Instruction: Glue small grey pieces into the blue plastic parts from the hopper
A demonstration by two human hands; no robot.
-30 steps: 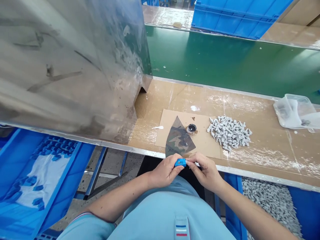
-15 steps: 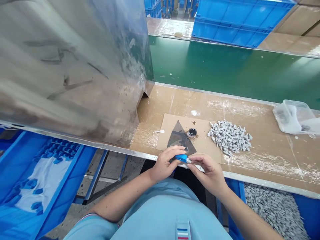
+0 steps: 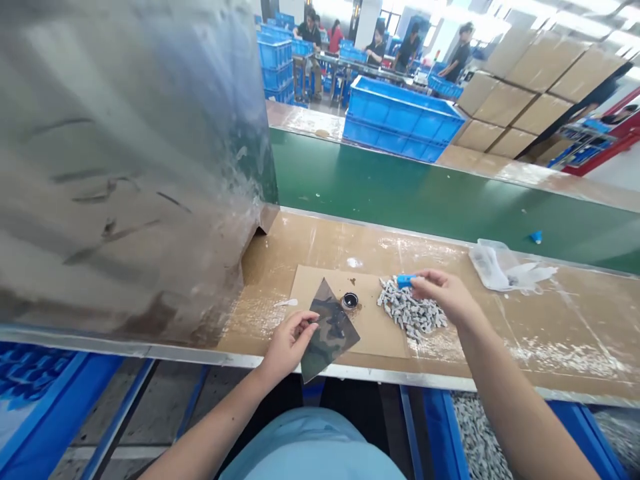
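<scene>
My right hand (image 3: 445, 293) is closed in a pinch on a small blue plastic piece (image 3: 405, 281), over the far edge of a pile of small grey parts (image 3: 413, 313). My left hand (image 3: 291, 340) has its fingers curled together at the left edge of a dark, patchy, translucent sheet (image 3: 327, 330). Whether anything is between those fingertips is hidden. The sheet lies partly on flat cardboard (image 3: 385, 343), with its near corner over the bench edge. Beside it stands a small round pot (image 3: 351, 301) of dark liquid.
A tall metal panel (image 3: 125, 167) stands at left. Beyond the bench runs a green conveyor belt (image 3: 375, 190) with a blue piece (image 3: 536, 237) on it. A clear plastic tub (image 3: 490, 267) sits right. Blue bins (image 3: 440, 433) stand below; crates (image 3: 400, 120) and people are farther back.
My hands have moved apart. The right carried the blue piece away to the grey pile; the left shifted to the dark sheet's left edge. The view has tilted up, and a blue piece shows on the belt.
</scene>
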